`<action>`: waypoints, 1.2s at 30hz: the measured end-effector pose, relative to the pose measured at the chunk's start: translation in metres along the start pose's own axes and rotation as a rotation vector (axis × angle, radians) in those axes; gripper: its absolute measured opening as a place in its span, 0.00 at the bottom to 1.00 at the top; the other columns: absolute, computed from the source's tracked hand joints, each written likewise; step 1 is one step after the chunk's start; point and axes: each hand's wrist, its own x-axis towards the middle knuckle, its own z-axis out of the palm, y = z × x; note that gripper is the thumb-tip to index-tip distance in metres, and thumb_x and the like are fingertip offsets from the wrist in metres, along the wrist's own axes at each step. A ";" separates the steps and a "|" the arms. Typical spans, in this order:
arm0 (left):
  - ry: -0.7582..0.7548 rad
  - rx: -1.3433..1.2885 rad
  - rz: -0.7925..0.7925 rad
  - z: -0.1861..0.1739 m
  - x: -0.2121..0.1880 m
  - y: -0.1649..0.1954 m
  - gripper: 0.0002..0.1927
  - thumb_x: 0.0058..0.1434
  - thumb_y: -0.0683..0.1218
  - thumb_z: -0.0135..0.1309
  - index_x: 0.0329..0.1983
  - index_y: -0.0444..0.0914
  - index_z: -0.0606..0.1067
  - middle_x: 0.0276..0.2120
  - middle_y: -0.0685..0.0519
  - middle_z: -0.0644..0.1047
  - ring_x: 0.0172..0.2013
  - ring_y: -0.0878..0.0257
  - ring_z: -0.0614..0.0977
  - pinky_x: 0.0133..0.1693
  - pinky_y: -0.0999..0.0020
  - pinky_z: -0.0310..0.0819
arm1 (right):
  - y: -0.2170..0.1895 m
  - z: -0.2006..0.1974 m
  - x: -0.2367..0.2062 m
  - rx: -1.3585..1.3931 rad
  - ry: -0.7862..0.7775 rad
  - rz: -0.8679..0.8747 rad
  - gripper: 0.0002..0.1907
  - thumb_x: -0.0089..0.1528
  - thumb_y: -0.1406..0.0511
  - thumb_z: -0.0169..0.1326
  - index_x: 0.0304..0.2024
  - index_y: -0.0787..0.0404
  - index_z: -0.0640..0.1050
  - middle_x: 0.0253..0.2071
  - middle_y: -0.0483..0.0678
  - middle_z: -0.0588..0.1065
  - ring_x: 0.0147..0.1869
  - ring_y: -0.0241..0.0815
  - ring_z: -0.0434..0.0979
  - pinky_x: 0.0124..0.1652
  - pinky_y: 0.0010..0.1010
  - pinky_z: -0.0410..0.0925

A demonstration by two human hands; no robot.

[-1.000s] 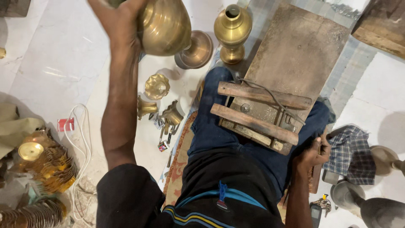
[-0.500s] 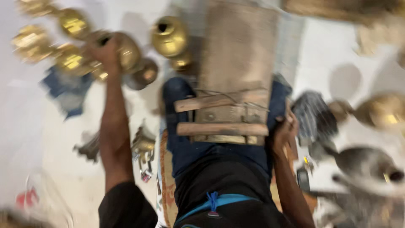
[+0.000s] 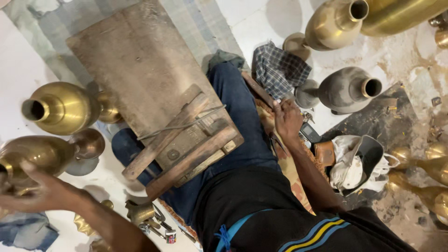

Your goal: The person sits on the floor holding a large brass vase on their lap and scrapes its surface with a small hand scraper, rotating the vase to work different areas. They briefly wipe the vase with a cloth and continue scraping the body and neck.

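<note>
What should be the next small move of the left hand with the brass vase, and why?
Probably set the brass vase down upright on the white floor. The left hand grips only its mouth end, at the frame's edge, and the vase lies tilted beside another brass vase. The right hand rests apart by the leg.

One head-worn camera looks steeply down, close over the lap.

Brass and wood, counted

Two hands, left [image 3: 35, 189] and right [image 3: 288, 120]; five whole brass vases, more cut off at the right edge; one grey vase [image 3: 347, 89]; one wooden board [image 3: 144, 77]; one checked cloth [image 3: 279, 69].
</note>
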 end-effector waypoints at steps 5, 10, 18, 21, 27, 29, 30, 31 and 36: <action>-0.265 -0.293 -0.239 -0.002 -0.075 0.100 0.03 0.74 0.38 0.59 0.43 0.32 0.78 0.39 0.48 0.79 0.38 0.62 0.77 0.44 0.68 0.72 | 0.050 0.007 0.032 0.536 -0.056 0.213 0.16 0.62 0.68 0.47 0.47 0.71 0.80 0.38 0.58 0.78 0.41 0.50 0.74 0.41 0.43 0.65; -0.539 -0.435 -0.195 0.018 -0.097 0.218 0.04 0.66 0.41 0.56 0.39 0.34 0.78 0.35 0.48 0.80 0.30 0.62 0.76 0.35 0.66 0.66 | 0.054 0.002 0.062 0.370 0.098 0.615 0.18 0.64 0.61 0.57 0.45 0.73 0.79 0.41 0.57 0.77 0.44 0.49 0.75 0.46 0.40 0.66; -1.229 -0.861 0.459 0.125 -0.097 0.368 0.16 0.67 0.52 0.56 0.51 0.36 0.78 0.42 0.45 0.82 0.43 0.51 0.81 0.50 0.49 0.72 | 0.023 -0.022 0.089 1.211 0.111 0.582 0.14 0.63 0.63 0.56 0.42 0.71 0.79 0.36 0.50 0.80 0.37 0.42 0.79 0.35 0.31 0.72; -1.303 -0.746 0.630 0.193 -0.119 0.428 0.22 0.68 0.53 0.55 0.61 0.38 0.73 0.46 0.43 0.79 0.44 0.50 0.81 0.48 0.50 0.75 | 0.004 -0.042 0.076 1.394 -0.044 0.579 0.05 0.63 0.69 0.54 0.41 0.64 0.75 0.34 0.46 0.75 0.30 0.36 0.69 0.25 0.22 0.63; -1.039 -0.819 0.624 0.263 -0.137 0.535 0.48 0.45 0.58 0.71 0.64 0.35 0.64 0.51 0.45 0.72 0.48 0.44 0.80 0.46 0.51 0.76 | 0.004 -0.090 0.005 1.292 -0.305 0.292 0.16 0.48 0.73 0.48 0.39 0.57 0.72 0.53 0.48 0.74 0.54 0.33 0.69 0.35 0.18 0.65; -1.127 -0.732 0.627 0.273 -0.142 0.561 0.49 0.42 0.58 0.72 0.63 0.35 0.64 0.52 0.44 0.71 0.45 0.44 0.80 0.44 0.50 0.76 | 0.017 -0.099 -0.015 1.383 -0.425 0.556 0.19 0.43 0.78 0.48 0.36 0.58 0.70 0.53 0.51 0.75 0.56 0.36 0.74 0.38 0.19 0.69; -1.175 -0.684 0.629 0.277 -0.145 0.569 0.50 0.40 0.59 0.73 0.63 0.35 0.65 0.52 0.43 0.70 0.43 0.43 0.80 0.42 0.49 0.76 | 0.025 -0.102 -0.030 1.496 -0.447 1.058 0.30 0.41 0.82 0.47 0.45 0.58 0.74 0.46 0.51 0.74 0.43 0.38 0.78 0.40 0.21 0.74; -1.217 -0.640 0.634 0.280 -0.146 0.574 0.46 0.42 0.59 0.73 0.60 0.37 0.67 0.53 0.45 0.70 0.43 0.44 0.80 0.44 0.49 0.76 | 0.035 -0.103 -0.041 1.577 -0.489 0.916 0.24 0.45 0.81 0.52 0.42 0.57 0.71 0.42 0.48 0.72 0.37 0.35 0.73 0.34 0.21 0.69; -1.017 -0.848 0.588 0.284 -0.152 0.576 0.37 0.33 0.57 0.75 0.44 0.37 0.76 0.48 0.43 0.72 0.38 0.42 0.80 0.38 0.49 0.75 | 0.088 -0.098 -0.101 1.543 -0.617 0.792 0.20 0.53 0.76 0.63 0.35 0.54 0.65 0.25 0.43 0.68 0.19 0.26 0.58 0.18 0.17 0.51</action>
